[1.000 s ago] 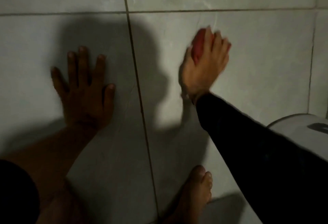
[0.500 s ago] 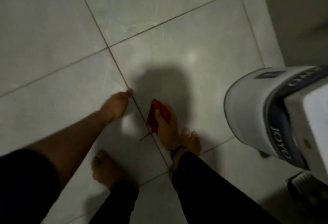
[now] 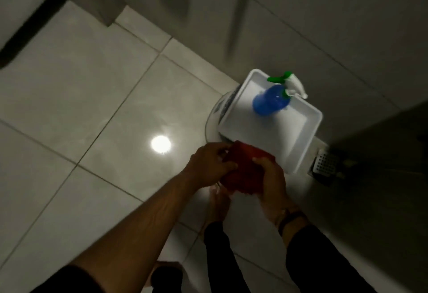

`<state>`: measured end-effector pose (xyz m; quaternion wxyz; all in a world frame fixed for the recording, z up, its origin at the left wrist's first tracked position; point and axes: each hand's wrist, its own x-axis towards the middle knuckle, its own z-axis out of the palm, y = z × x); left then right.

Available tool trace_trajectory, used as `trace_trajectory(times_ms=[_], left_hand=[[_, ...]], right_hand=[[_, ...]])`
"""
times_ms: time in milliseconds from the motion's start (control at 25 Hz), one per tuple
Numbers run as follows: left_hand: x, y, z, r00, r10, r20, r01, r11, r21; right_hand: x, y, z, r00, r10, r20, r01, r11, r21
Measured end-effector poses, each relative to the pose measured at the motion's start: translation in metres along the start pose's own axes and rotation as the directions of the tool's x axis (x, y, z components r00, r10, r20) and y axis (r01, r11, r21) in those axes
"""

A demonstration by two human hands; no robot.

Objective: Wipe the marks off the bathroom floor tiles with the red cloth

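Note:
I hold the red cloth [image 3: 240, 169] bunched between both hands, well above the floor. My left hand [image 3: 209, 161] grips its left side and my right hand [image 3: 272, 183] grips its right side. The cloth hangs just in front of the near edge of a white tray [image 3: 298, 139]. The pale glossy floor tiles [image 3: 92, 111] spread out to the left and below, with a bright lamp reflection on them. The picture is dim and slightly blurred, and I cannot make out marks on the tiles.
A blue spray bottle [image 3: 271, 100] with a green and white trigger stands in the tray, which rests on a round white appliance [image 3: 214, 116]. A perforated floor drain [image 3: 324, 165] lies to the right. Grey walls run behind, and my bare feet [image 3: 217, 204] stand below my hands.
I have risen from the floor and turned toward the tray. The right hand alone held the cloth low by my feet; now both hands hold it up near the tray.

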<state>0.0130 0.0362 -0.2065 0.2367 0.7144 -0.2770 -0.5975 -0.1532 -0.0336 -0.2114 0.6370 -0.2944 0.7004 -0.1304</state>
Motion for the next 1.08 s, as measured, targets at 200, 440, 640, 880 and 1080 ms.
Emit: trace_trajectory(times_ms=[200,440,640,880,1080], left_hand=[[0.095,0.081,0.036,0.995,0.004,-0.096,0.019,0.971,0.240],[0.173,0.084,0.076,0.968,-0.219,-0.126,0.248,0.914,0.322],[0.183,0.067,0.093,0.921,-0.201,-0.333,0.304,0.907,0.293],[0.158,0.077,0.099,0.906,0.021,-0.423,0.189,0.874,0.448],[0.055,0.069,0.048,0.856,0.103,-0.507,0.134,0.903,0.409]], right_hand=[[0.075,-0.048,-0.031,0.991,0.055,-0.121,-0.031,0.982,0.188],[0.159,-0.043,-0.035,0.961,-0.014,-0.275,-0.021,0.992,-0.122],[0.189,-0.037,-0.044,0.973,-0.054,-0.226,-0.076,0.845,-0.529],[0.169,-0.047,-0.034,0.917,-0.212,-0.337,-0.070,0.746,-0.662],[0.065,-0.067,-0.002,0.868,-0.275,-0.413,0.095,0.909,-0.406]])
